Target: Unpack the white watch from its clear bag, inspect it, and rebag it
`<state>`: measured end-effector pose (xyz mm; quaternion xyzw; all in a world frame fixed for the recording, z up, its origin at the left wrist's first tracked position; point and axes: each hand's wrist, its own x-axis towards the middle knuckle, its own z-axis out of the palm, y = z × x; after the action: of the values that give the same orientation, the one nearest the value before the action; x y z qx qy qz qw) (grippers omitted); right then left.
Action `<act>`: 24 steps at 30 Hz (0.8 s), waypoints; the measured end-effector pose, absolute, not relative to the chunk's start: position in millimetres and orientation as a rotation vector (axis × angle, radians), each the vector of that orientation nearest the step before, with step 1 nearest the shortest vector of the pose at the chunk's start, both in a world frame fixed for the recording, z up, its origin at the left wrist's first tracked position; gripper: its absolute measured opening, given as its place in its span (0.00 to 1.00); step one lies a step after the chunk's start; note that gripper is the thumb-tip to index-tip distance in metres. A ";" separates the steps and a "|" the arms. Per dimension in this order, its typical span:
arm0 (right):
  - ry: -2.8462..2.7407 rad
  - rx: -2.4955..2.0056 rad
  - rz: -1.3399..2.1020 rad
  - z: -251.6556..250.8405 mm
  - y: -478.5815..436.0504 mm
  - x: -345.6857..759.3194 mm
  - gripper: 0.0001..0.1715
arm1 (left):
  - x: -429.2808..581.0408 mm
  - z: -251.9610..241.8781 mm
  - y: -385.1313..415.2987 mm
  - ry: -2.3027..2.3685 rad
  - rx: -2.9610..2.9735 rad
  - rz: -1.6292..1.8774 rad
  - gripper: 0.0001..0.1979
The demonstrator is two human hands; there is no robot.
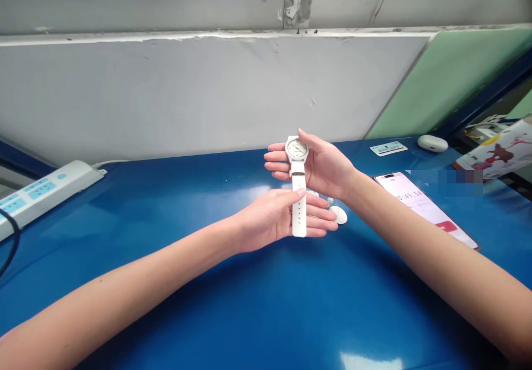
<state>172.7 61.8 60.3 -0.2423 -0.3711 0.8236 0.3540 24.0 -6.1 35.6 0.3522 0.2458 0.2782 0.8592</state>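
A blue table (266, 314) bears phone (428, 206), card (388, 148), power strip (50, 195).

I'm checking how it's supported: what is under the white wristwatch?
Under the white wristwatch are the right hand at the dial and the left hand at the strap. Its underside is covered.

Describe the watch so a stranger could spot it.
Find the blue table, then the left hand and right hand above it. A white watch spans both, dial in the right, strap end across the left. Unlike the plain white rounded object nearby, it has a round dial and a holed strap.
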 end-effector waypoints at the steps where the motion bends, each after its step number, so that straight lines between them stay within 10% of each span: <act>1: -0.954 -0.623 2.140 60.6 61.6 172.8 0.30 | 23.8 35.0 -6.0 0.495 0.739 0.577 0.16; 24: -0.943 -0.600 2.144 60.1 61.0 171.8 0.29 | 23.4 38.1 -3.0 0.567 0.739 0.586 0.15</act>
<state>171.8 61.0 60.1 -0.2322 -0.3646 0.8292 0.3543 23.4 -3.0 38.1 0.3511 0.2695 0.2784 0.8524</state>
